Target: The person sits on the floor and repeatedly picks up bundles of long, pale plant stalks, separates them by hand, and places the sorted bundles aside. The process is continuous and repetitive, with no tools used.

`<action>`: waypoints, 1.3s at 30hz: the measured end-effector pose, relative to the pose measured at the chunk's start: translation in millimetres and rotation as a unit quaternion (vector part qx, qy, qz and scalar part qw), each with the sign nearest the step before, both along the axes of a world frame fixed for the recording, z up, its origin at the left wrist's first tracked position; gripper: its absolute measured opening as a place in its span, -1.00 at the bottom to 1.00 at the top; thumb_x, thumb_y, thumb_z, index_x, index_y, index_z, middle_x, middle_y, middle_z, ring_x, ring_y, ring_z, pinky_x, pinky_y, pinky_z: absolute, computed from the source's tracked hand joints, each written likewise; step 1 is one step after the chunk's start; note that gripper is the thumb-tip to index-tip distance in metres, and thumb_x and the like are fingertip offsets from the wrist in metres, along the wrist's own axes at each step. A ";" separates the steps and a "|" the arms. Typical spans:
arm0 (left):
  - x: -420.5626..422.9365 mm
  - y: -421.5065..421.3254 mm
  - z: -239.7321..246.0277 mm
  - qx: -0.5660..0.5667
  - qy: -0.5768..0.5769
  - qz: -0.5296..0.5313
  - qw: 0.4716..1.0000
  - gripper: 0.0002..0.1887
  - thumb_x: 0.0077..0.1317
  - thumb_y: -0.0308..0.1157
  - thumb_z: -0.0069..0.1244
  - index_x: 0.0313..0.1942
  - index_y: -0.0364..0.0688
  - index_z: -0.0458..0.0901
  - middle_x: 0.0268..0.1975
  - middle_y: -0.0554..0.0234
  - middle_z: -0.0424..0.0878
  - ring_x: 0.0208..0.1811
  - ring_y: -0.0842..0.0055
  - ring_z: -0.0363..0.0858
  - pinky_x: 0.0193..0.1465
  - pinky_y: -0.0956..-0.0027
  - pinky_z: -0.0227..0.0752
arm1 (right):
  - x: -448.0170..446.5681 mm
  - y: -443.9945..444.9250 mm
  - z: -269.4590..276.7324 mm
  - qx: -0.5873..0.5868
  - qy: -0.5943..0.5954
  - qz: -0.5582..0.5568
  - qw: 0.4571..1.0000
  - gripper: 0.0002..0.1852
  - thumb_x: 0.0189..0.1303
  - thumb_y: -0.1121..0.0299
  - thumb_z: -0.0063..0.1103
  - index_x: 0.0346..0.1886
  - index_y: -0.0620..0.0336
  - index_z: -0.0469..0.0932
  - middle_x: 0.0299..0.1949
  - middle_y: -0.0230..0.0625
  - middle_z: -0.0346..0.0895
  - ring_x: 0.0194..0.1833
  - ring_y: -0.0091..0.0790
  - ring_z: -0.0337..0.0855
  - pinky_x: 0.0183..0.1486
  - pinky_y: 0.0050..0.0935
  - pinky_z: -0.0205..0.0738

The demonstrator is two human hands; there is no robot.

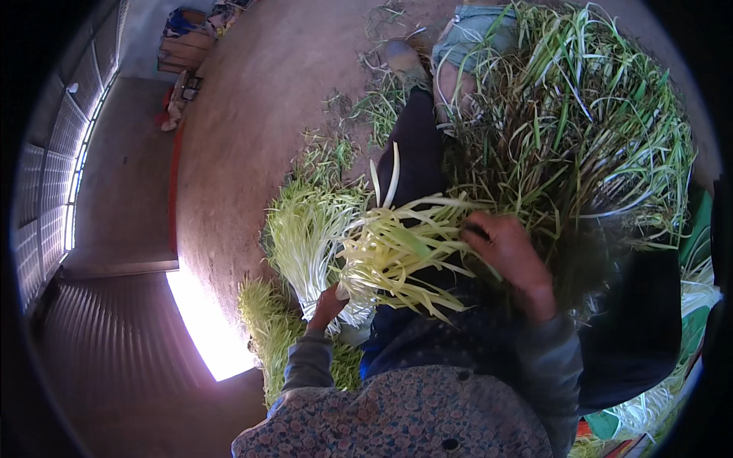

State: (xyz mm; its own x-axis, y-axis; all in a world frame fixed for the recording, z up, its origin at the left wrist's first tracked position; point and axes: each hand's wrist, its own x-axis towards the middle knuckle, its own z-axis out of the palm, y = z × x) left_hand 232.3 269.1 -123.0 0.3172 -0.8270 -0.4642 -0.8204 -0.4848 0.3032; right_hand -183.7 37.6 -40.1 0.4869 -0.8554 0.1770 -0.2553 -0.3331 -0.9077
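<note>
My left hand (327,306) grips the white stem end of a loose bunch of pale yellow blanched chives (401,246). The bunch fans out over my lap towards the right. At its leaf tips is my right hand (507,252), with thumb and fingers curled together; whether a leaf is pinched between them is unclear. Just beyond my left hand, a dense sheaf of yellow-green chives (309,235) rests with its white stems towards me. To the right rises a big heap of uncleaned chives (572,120), green-leaved and mixed with brown, withered strands.
More chives (266,332) lie along the left side of my seat. Leaf scraps (383,109) litter the concrete floor (246,131) near my outstretched leg. White-stemmed stalks (647,409) are at the lower right beside green material. Bright light falls by a corrugated panel (126,326); boxes (183,51) stand against the wall.
</note>
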 end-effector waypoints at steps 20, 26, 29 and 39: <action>-20.2 5.7 1.4 -0.036 0.016 -0.009 0.999 -0.66 0.03 -0.37 0.12 -0.15 -0.22 0.51 -0.27 0.04 0.62 -0.17 0.20 0.59 -0.18 0.30 0.45 | -92.1 -13.3 -90.8 0.258 -0.521 -0.462 0.670 -0.84 0.19 0.26 -0.01 -0.35 0.13 0.46 -0.54 -0.49 0.42 -0.55 -0.62 0.31 -0.52 -0.61 0.17; 7.5 17.5 -6.9 -0.179 0.048 0.149 0.971 -0.61 -0.08 -0.37 0.21 -0.21 -0.30 0.54 -0.33 -0.02 0.63 -0.30 0.31 0.63 -0.26 0.32 0.45 | -59.8 -4.0 -92.1 0.272 -0.275 -0.351 0.853 -0.75 0.21 0.32 0.01 -0.10 0.16 0.53 -0.26 -0.42 0.53 -0.35 -0.59 0.47 -0.30 -0.64 0.34; -7.4 -41.3 81.2 -0.302 -0.094 0.189 0.930 -0.74 0.04 -0.42 0.06 -0.28 -0.40 0.53 -0.37 0.06 0.62 -0.36 0.39 0.58 -0.29 0.34 0.44 | -53.3 -1.4 -98.1 0.306 -0.300 -0.325 0.843 -0.77 0.21 0.37 0.01 -0.09 0.20 0.52 -0.26 -0.43 0.52 -0.34 -0.62 0.46 -0.38 -0.68 0.33; -81.8 -297.7 273.3 -0.458 -0.410 -0.217 0.758 -0.84 -0.03 -0.44 0.02 -0.38 -0.18 0.49 -0.49 0.09 0.55 -0.44 0.16 0.54 -0.37 0.18 0.35 | -60.6 8.5 -2.9 0.247 -0.357 -0.278 0.857 -0.71 0.23 0.19 0.01 -0.55 0.14 0.41 -0.81 -0.54 0.22 -0.83 -0.70 0.12 -0.77 -0.68 -0.02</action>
State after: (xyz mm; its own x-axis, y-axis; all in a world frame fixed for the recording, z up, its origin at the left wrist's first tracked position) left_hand 150.6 -28.5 150.3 -0.2060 -0.7927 0.5738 -0.9369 -0.0094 -0.3494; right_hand -244.3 46.1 -43.0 -0.1018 -0.9764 -0.1905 0.4283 0.1298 -0.8942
